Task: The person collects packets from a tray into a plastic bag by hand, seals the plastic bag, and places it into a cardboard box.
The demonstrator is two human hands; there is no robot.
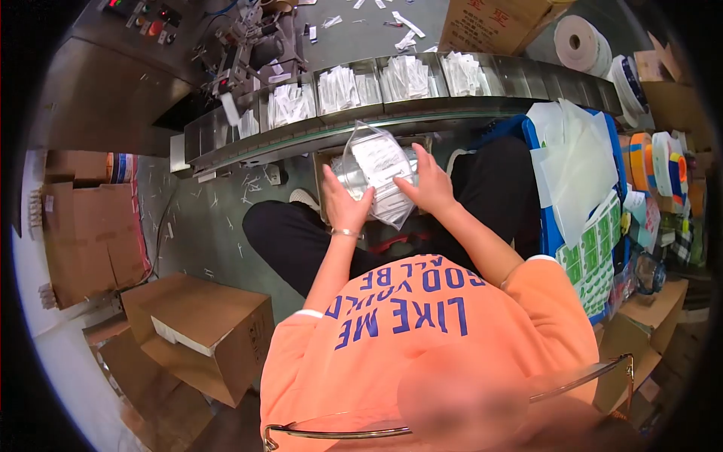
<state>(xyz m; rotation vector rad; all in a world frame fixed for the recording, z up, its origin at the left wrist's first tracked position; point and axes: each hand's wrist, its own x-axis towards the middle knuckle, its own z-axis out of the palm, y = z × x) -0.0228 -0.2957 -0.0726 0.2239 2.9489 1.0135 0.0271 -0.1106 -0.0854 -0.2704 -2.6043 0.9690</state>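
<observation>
A clear plastic bag (380,160) filled with white printed packets sits between my hands in front of my lap. My left hand (347,199) grips its left side, thumb towards the bag. My right hand (432,183) holds the right side, with its thumb lying over the front of the packets. The bag's clear open-looking end stands up at the top. Beneath the bag there is a box (322,169), partly hidden by the bag and my hands.
A metal conveyor trough (349,117) crosses ahead, its compartments holding piles of white packets (407,77). Machinery (252,53) stands at the upper left. To the right is a blue crate (548,226) with white sheets (568,166). Cardboard boxes (203,316) stand at lower left; scraps litter the floor.
</observation>
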